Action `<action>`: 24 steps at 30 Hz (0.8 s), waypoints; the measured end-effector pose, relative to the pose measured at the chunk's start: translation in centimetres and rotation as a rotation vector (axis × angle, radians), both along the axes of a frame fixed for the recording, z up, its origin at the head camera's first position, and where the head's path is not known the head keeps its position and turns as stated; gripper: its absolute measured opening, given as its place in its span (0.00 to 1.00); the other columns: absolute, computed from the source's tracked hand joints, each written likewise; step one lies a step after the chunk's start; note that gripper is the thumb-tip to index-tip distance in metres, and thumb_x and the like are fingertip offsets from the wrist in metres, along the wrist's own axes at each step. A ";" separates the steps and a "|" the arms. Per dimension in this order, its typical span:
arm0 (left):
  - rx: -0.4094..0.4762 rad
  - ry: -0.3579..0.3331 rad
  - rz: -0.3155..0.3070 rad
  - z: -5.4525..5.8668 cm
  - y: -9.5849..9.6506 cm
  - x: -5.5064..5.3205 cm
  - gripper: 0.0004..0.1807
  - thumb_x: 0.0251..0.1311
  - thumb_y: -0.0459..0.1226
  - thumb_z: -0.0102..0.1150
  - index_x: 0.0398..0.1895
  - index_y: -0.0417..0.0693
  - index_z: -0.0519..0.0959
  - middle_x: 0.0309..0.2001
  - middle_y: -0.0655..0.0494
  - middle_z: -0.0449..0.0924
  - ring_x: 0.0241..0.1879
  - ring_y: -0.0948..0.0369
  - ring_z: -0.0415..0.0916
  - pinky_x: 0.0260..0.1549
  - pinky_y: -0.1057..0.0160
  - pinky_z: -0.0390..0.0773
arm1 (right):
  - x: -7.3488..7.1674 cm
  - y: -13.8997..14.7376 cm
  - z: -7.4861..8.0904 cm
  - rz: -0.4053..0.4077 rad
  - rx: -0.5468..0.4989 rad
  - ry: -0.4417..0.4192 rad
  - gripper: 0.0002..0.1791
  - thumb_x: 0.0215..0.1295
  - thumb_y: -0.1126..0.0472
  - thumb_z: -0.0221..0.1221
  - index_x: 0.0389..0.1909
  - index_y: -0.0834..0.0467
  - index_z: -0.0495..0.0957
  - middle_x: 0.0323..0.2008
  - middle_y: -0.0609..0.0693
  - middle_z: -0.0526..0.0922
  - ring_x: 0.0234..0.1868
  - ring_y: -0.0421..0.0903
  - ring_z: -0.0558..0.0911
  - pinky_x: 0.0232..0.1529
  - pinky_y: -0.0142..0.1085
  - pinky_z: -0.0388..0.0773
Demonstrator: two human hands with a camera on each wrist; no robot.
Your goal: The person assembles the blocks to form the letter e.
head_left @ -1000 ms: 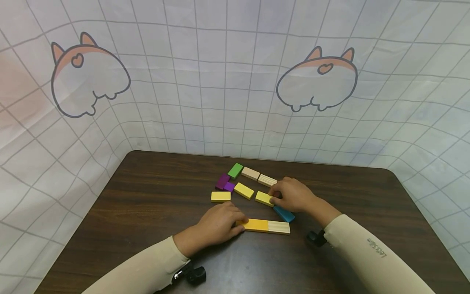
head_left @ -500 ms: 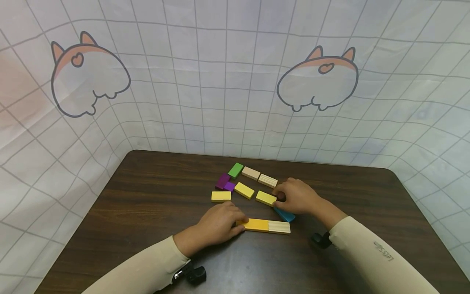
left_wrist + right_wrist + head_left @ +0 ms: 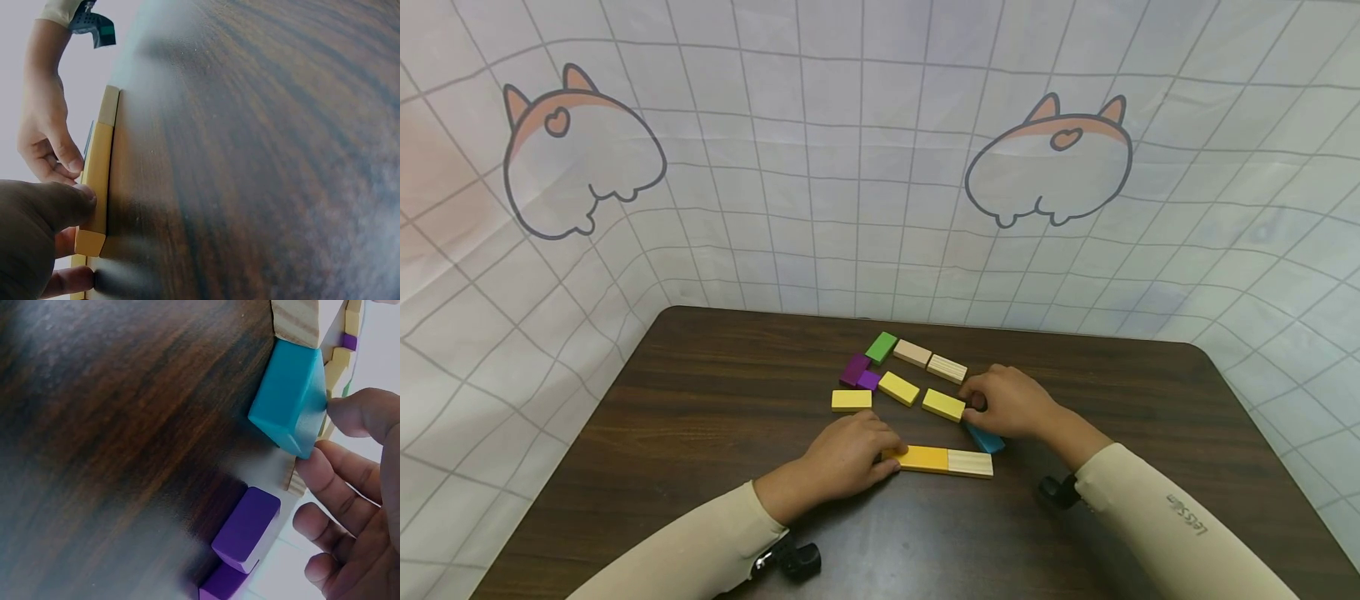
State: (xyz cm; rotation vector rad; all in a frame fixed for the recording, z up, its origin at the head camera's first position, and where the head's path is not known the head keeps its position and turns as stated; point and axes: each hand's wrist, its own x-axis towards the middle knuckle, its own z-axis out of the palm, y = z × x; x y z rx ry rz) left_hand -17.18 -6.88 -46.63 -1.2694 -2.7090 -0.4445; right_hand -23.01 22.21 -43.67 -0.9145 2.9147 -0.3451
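Note:
My left hand [image 3: 850, 457] pinches the left end of an orange block [image 3: 923, 458], which lies in line with a natural wood block [image 3: 970, 463]. In the left wrist view the thumb [image 3: 72, 203] rests on that orange block. My right hand [image 3: 1011, 402] pinches one end of a blue block [image 3: 985, 437] between thumb and fingertip. The blue block [image 3: 287, 394] lies flat, its other end against the wood block [image 3: 297, 322] in the right wrist view. Beyond these lie yellow blocks [image 3: 943, 405], a green block [image 3: 881, 348] and purple blocks [image 3: 854, 370].
Two more purple blocks [image 3: 247, 525] lie near my right fingers in the right wrist view. A pinkish block [image 3: 912, 353] and a striped wood block [image 3: 947, 368] sit at the back. A white grid cloth [image 3: 865, 208] stands behind the dark table [image 3: 715, 375].
My right hand has shifted slightly right, away from the nearest yellow block, and the blue block has moved slightly right with it. My left hand has stayed put on the orange block.

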 end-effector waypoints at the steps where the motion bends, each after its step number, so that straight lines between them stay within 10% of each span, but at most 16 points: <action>1: -0.001 0.000 0.000 0.0 0.0 0.0 0.08 0.65 0.44 0.69 0.44 0.54 0.88 0.43 0.64 0.87 0.43 0.62 0.77 0.46 0.63 0.76 | 0.0 0.0 0.0 -0.001 -0.002 0.002 0.14 0.65 0.52 0.66 0.47 0.54 0.87 0.33 0.40 0.82 0.37 0.42 0.78 0.42 0.43 0.78; 24: 0.009 0.010 -0.016 0.0 0.0 -0.1 0.07 0.65 0.43 0.68 0.43 0.54 0.88 0.43 0.65 0.87 0.44 0.62 0.78 0.47 0.63 0.76 | -0.7 -1.1 -0.1 0.030 -0.032 0.002 0.08 0.69 0.55 0.66 0.45 0.51 0.89 0.42 0.43 0.88 0.47 0.50 0.81 0.50 0.48 0.79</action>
